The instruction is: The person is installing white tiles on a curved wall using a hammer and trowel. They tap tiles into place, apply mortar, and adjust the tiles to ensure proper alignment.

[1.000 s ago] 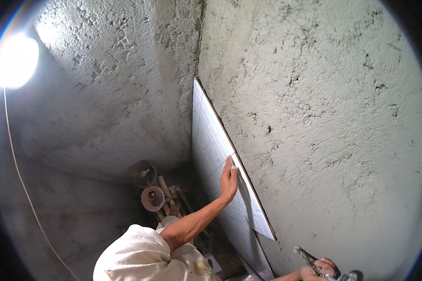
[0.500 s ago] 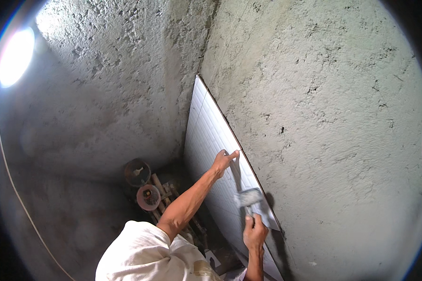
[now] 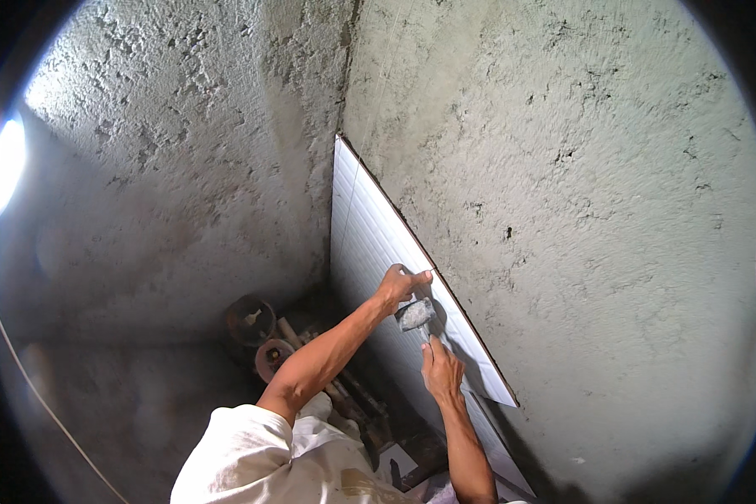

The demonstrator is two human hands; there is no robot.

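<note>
White ribbed wall tiles (image 3: pixel 370 218) line the lower part of the right wall, running out from the corner. My left hand (image 3: pixel 399 286) rests on them near a joint at the top edge, thumb stretched toward that edge. My right hand (image 3: pixel 441 370) grips the handle of a mallet with a grey, mottled head (image 3: pixel 414 316). The head is against or just over the tile face, a little below my left hand; I cannot tell whether it touches.
Rough grey rendered walls (image 3: pixel 580 218) meet in the corner. Down at lower left are a dark bucket (image 3: pixel 248 328), a pinkish bucket (image 3: pixel 273 361) and timber or pipe pieces (image 3: pixel 353 399). A bright lamp (image 3: pixel 4 164) and hanging cord (image 3: pixel 42 399) are at the left.
My right hand has come up from the lower right with the mallet, onto the tile beside my left hand. My left thumb has spread toward the tile's edge.
</note>
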